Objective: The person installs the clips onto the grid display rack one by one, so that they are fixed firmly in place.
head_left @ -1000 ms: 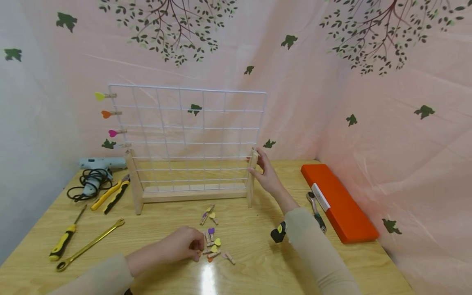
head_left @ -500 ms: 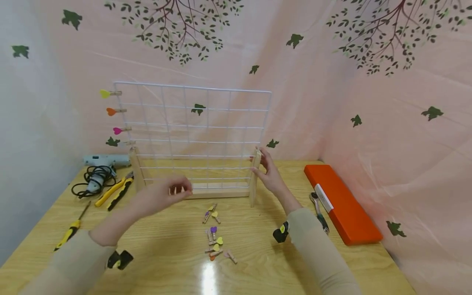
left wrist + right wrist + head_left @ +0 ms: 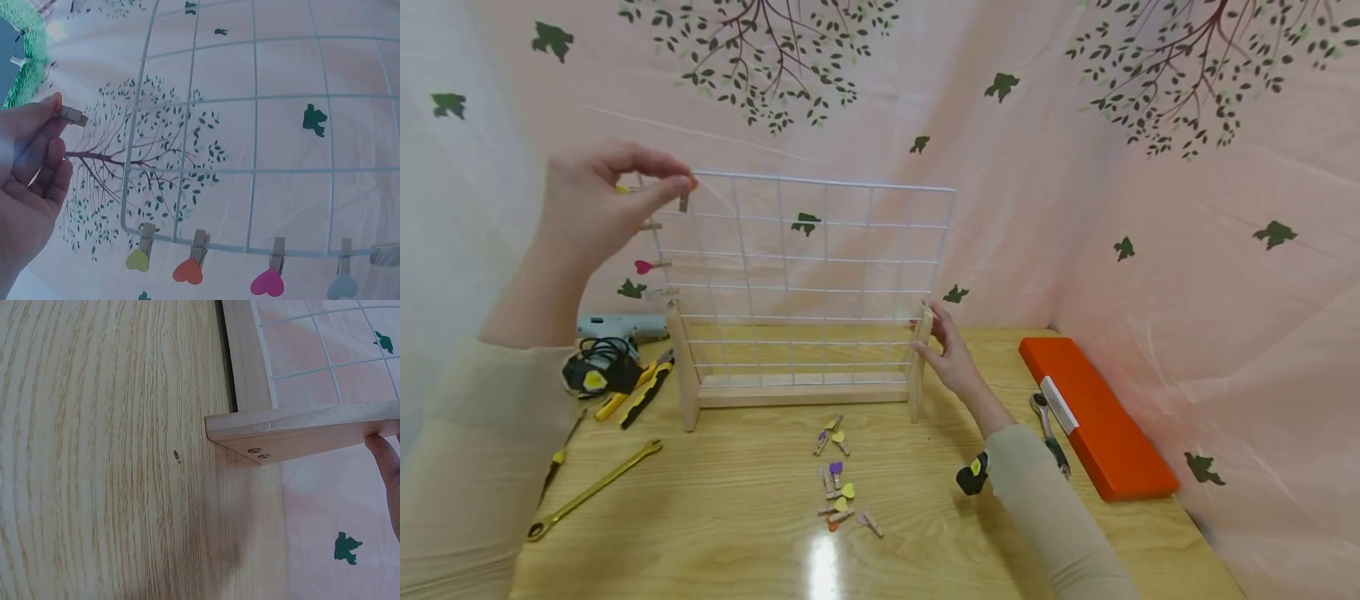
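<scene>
My left hand [image 3: 598,204] is raised at the grid's upper left corner and pinches a small wooden clothespin [image 3: 73,116] between thumb and forefinger. A bit of orange shows at the clothespin's held end. The white wire grid [image 3: 827,182] stands upright in a wooden frame. Along its left side sit clothespins with hearts: yellow [image 3: 138,260], orange [image 3: 189,272], pink [image 3: 267,283] and pale blue [image 3: 342,286]. My right hand [image 3: 947,354] holds the frame's right post [image 3: 917,371], thumb on the near side; its other fingers are partly hidden behind the post.
Several heart clothespins [image 3: 837,469] lie loose before the frame. At left are a glue gun [image 3: 617,327], pliers [image 3: 643,396], a screwdriver [image 3: 558,457] and a gold wrench [image 3: 598,489]. An orange case [image 3: 1097,417] and a ratchet [image 3: 1048,433] lie at right.
My left hand has lifted from the loose clothespins, passed in front of the frame and risen to the grid's upper left, carrying one clothespin. My right hand stays on the post.
</scene>
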`<state>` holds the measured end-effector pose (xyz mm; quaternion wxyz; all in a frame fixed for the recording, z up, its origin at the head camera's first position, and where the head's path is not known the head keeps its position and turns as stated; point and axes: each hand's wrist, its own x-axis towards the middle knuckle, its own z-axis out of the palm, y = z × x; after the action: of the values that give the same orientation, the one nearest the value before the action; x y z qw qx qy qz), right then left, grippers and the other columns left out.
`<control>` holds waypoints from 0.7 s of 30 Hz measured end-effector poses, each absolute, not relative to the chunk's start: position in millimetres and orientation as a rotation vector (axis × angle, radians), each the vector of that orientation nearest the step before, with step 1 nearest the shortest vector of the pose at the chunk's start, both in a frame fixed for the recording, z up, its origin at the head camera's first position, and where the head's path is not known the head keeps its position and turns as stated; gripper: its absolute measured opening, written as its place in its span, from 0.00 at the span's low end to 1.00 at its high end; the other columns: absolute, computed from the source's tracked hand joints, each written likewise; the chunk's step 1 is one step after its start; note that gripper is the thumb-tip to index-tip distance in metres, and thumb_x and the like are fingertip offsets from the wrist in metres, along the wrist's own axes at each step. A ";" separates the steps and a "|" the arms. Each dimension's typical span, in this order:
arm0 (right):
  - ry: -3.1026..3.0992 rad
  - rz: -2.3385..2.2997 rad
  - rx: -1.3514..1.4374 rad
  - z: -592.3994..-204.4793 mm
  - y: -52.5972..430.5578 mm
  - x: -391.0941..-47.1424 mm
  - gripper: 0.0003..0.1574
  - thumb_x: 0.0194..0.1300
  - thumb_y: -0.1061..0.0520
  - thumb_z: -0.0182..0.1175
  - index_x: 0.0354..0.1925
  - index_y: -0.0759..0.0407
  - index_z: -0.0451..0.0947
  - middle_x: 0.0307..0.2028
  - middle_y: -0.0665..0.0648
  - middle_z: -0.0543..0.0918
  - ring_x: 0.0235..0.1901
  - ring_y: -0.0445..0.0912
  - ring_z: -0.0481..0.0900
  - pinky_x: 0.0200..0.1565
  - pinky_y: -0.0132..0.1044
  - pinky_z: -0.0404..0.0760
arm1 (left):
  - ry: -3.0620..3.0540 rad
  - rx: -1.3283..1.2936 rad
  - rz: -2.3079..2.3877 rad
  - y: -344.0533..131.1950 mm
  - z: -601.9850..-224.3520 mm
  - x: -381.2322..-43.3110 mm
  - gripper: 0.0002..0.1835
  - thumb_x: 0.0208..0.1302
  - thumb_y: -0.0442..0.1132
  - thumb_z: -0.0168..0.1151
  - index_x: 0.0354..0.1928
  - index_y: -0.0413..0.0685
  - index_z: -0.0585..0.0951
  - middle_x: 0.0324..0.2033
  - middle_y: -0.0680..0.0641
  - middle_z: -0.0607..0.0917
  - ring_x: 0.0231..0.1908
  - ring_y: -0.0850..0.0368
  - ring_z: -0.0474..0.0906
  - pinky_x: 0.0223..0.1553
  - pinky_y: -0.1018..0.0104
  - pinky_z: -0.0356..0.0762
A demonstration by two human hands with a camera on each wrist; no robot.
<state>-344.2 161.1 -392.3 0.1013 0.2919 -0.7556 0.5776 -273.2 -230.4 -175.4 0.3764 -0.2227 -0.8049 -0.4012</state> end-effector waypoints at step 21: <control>-2.198 1.702 0.884 -392.6 159.8 -343.9 0.40 0.59 0.71 0.52 0.65 0.64 0.46 0.62 0.65 0.60 0.57 0.62 0.64 0.49 0.50 0.72 | -1.933 -0.224 -1.657 -256.4 -168.5 -322.8 0.19 0.44 0.44 0.67 0.40 0.45 0.82 0.35 0.55 0.84 0.42 0.64 0.74 0.33 0.81 0.73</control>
<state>-343.9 159.8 -392.6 0.1118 0.3011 -0.7488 0.5798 -322.8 -256.4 -168.5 0.2888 -0.0841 -0.7240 -0.6208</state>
